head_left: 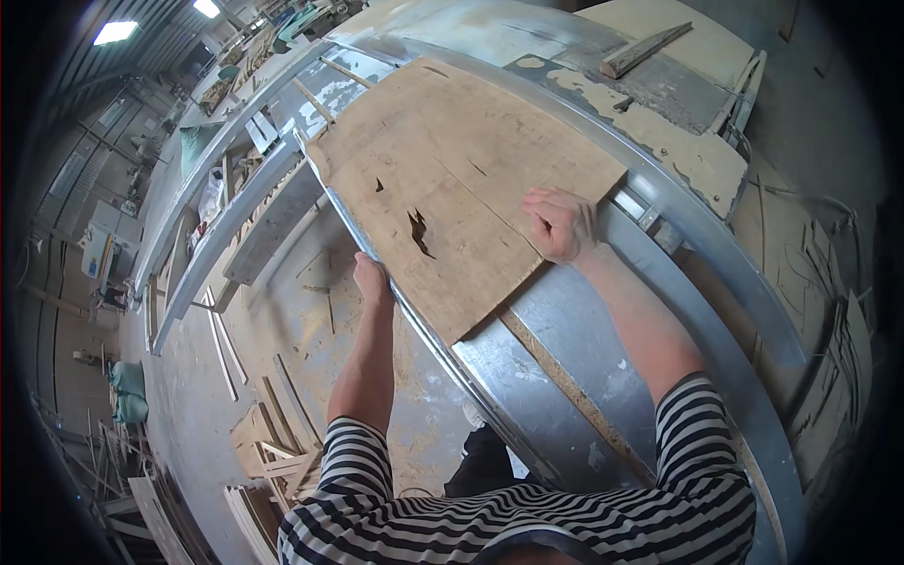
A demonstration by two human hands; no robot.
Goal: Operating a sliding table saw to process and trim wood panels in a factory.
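Note:
A worn brown plywood sheet point(471, 179) with ragged holes and a long crack lies tilted across a silvery metal-surfaced machine table point(584, 330). My left hand point(370, 278) is closed at its left edge, thumb up, with most fingers hidden below the rim. Along that same side runs a thin metal edge strip point(428, 348). On the sheet's right near edge rests my right hand point(563, 224), its fingers curled into a loose fist. Whether anything is inside that fist is hidden.
Curved-looking metal rails point(226, 207) extend along the left. A wood offcut point(645, 50) lies on a dusty panel at the far right. Scrap wood point(278, 452) is piled on the floor at lower left, with thin strips point(829, 348) at the right. Sawdust covers the floor point(311, 301).

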